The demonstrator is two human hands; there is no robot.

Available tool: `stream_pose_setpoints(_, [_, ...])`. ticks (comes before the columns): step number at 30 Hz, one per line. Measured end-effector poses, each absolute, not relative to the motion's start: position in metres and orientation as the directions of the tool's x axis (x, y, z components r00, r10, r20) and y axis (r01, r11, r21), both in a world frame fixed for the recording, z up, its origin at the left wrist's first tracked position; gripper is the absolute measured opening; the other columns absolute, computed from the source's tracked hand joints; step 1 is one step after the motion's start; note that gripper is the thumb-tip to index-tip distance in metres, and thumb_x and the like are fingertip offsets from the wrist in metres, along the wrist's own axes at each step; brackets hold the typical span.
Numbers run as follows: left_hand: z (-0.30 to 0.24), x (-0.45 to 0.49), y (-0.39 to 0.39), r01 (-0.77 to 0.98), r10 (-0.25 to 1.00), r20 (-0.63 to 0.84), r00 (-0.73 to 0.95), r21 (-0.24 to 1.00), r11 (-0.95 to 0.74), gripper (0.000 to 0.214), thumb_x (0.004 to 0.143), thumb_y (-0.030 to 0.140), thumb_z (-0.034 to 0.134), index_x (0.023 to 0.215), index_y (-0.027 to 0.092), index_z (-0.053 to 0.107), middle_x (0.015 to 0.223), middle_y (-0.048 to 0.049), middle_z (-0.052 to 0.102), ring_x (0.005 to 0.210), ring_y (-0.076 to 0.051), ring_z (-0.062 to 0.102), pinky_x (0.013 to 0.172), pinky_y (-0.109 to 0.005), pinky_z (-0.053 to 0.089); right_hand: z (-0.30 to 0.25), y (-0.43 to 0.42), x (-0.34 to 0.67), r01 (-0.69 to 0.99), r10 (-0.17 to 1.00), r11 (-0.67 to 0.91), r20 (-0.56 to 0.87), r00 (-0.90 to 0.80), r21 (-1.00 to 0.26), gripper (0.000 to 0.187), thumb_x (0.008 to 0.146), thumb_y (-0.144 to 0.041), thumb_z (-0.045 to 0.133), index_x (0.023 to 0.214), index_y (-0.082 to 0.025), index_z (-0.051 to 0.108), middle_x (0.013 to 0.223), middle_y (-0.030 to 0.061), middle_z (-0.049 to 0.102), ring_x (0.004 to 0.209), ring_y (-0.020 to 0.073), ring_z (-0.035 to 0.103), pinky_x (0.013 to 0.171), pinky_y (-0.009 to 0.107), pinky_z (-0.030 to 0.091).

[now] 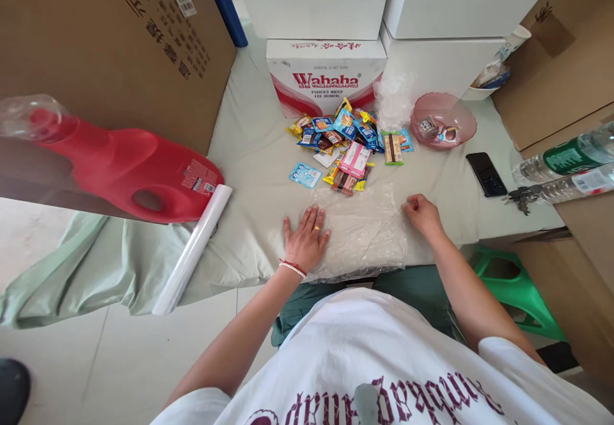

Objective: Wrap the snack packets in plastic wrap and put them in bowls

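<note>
A crinkled clear plastic sheet [362, 230] lies flat at the table's front edge, its near side hanging slightly over. My left hand [306, 240] rests palm down with fingers spread, touching the sheet's left edge. At the opposite edge, my right hand [423, 212] has its fingers curled into a pinch on the plastic. Just beyond the sheet is a pile of small wrapped snacks [345, 127], with a pink packet [355, 159] near its front. A light blue packet [306, 175] lies apart on the left.
Behind the snacks stand a Wahaha carton [327, 79], bunched clear plastic [394, 100] and a pink bowl [444, 121] holding small packets. A phone [486, 174], keys [522, 198] and bottles [575, 153] are right. A red jug [139, 162] and white roll [192, 252] lie left.
</note>
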State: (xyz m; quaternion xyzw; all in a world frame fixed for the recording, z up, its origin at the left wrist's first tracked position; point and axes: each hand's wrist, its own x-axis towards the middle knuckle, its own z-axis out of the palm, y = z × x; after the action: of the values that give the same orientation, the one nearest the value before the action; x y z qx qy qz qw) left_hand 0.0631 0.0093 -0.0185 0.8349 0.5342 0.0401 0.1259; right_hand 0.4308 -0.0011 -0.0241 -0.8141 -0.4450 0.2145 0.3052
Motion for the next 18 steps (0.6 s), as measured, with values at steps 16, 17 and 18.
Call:
stream_pose_setpoints(16, [-0.021,0.056,0.014,0.841,0.852,-0.093,0.516,0.242,-0.483,0.064,0.106,0.043,0.034,0.166,0.022,0.032,0.174,-0.0118,0.025,0.162,-0.03,0.027,0.13,-0.068,0.0,0.039,0.207,0.357,0.961,0.978,0.105,0.202,-0.053,-0.255,0.033,0.1,-0.03,0.05,0.122,-0.014,0.068,0.123,0.0207,0.064,0.12,0.0401,0.05,0.106,0.055,0.042])
stream_pose_setpoints(17, [-0.021,0.057,0.014,0.843,0.852,-0.096,0.514,0.241,-0.481,0.064,0.106,0.044,0.034,0.166,0.022,0.032,0.174,-0.0117,0.025,0.162,-0.03,0.027,0.13,-0.068,0.0,0.041,0.212,0.347,0.956,0.969,0.187,0.201,-0.142,-0.226,0.037,0.1,-0.032,0.052,0.128,-0.014,0.066,0.128,0.0205,0.062,0.124,0.0401,0.048,0.108,0.056,0.04])
stream_pose_setpoints(18, [-0.02,0.057,0.014,0.845,0.853,-0.101,0.512,0.239,-0.479,0.064,0.106,0.044,0.034,0.166,0.022,0.033,0.174,-0.0116,0.025,0.162,-0.03,0.027,0.13,-0.067,0.0,0.042,0.215,0.337,0.943,0.952,0.271,0.197,-0.233,-0.192,0.042,0.099,-0.033,0.055,0.135,-0.014,0.062,0.134,0.0202,0.059,0.127,0.0402,0.045,0.11,0.056,0.038])
